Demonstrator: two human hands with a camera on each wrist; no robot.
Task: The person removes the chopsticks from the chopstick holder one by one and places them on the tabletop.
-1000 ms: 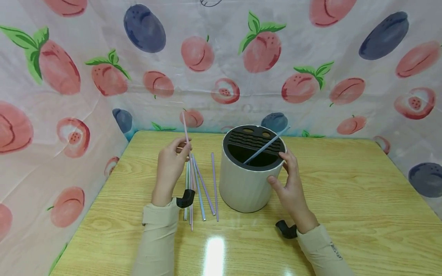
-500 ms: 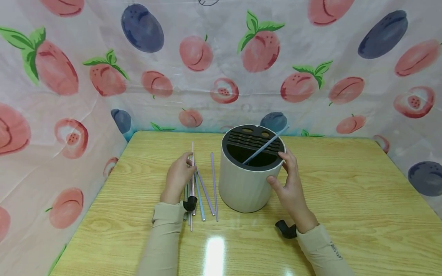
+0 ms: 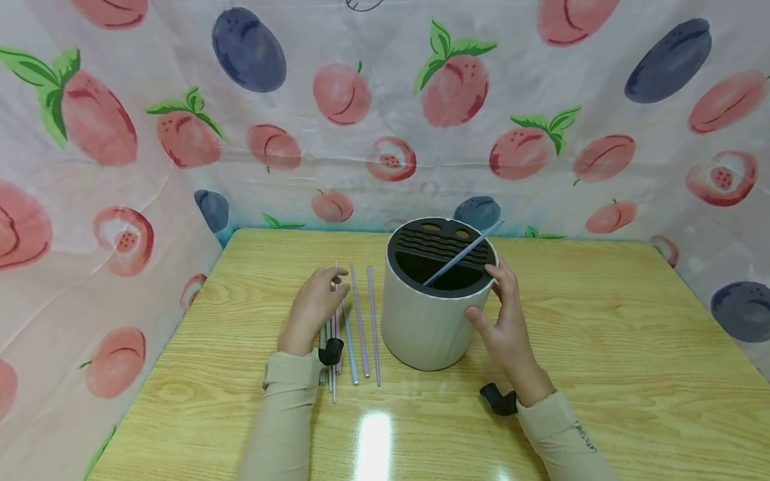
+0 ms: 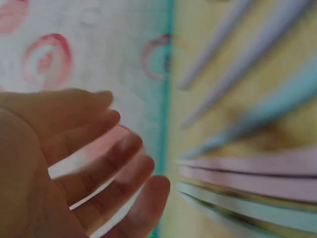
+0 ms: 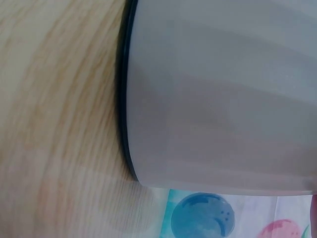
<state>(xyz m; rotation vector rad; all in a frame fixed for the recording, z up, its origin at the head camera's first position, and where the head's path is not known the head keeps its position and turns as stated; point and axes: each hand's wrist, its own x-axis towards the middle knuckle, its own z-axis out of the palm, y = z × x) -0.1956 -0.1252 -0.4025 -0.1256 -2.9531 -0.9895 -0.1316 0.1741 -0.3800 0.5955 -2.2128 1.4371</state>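
Note:
My left hand (image 3: 315, 302) hovers over the left group of pastel chopsticks (image 3: 334, 391); in the left wrist view its fingers (image 4: 133, 144) are spread loosely with nothing between them. Pink and pale green chopsticks lie partly hidden beneath that hand. A blue chopstick (image 3: 351, 361) and two purple chopsticks (image 3: 361, 327) lie just to its right. My right hand (image 3: 505, 327) grips the right side of a white ribbed utensil holder (image 3: 427, 334), fingertips at the rim and thumb on the wall. One blue-grey chopstick (image 3: 463, 252) leans inside the holder's large front opening.
The holder's black lid (image 3: 442, 240) has wavy slots and two round holes behind the large opening. Everything stands on a wood-grain table (image 3: 601, 334). A fruit-print cloth (image 3: 385, 87) hangs along the back and left side.
My left hand has lowered the pink chopstick it held upright onto the pile and let go. One slanted purple chopstick now lies farther right and straighter. The right hand stays put.

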